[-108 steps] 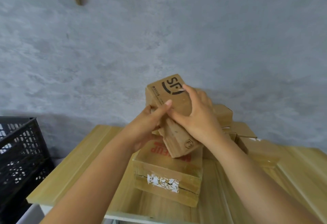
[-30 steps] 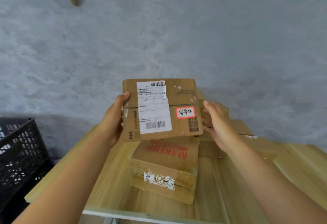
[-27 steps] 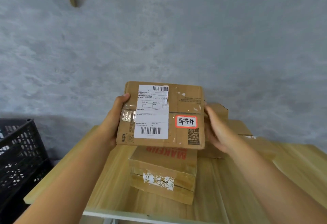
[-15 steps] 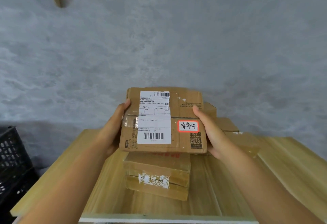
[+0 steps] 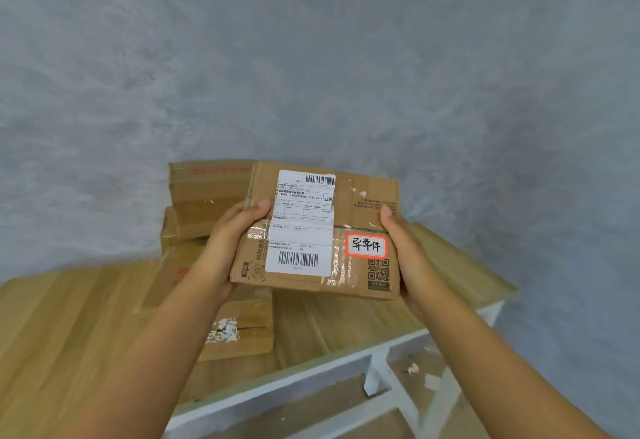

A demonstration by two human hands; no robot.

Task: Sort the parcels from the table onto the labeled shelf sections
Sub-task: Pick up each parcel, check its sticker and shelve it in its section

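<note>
Head view, left hand point(image 5: 227, 248) and right hand point(image 5: 407, 255) clasped a labelled parcel point(image 5: 322, 230) by its sides, lifted above the wooden counter point(image 5: 86, 317), stacked parcels point(image 5: 207, 203) at its ten o'clock, grey wall point(image 5: 311, 57) behind.

Soft, even daylight, slight motion blur, wide-angle bending at the edges.

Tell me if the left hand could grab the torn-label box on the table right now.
Probably not as things stand: the left hand is gripping the held parcel together with the right hand. The torn-label box lies close below, uncovered, so a freed hand should reach it.
</note>
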